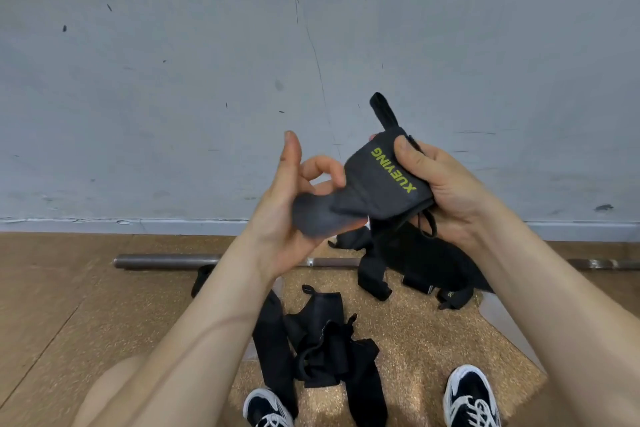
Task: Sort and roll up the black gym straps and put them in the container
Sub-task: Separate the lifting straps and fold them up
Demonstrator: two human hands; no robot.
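A person is gripping a dark grey strap (377, 191) lettered XUEYING in green, holding it at chest height between both hands. The right hand (440, 191) is clamping the rolled part, thumb pressing on top and fingers wrapping behind. The left hand (287, 218) is cupping the blurred loose end, its fingers curling against the cloth while the thumb is sticking straight up. A thin loop is poking out above the roll.

Below, two black-and-white trainers (471, 395) are standing on a cork mat (415, 340), where a tangled heap of black straps (322, 347) is lying just beside the feet. A second heap (415, 260) is lying farther out, draping over a steel bar (166, 261) that is resting on the wooden floor (52, 288). A scuffed grey wall (207, 80) is rising behind.
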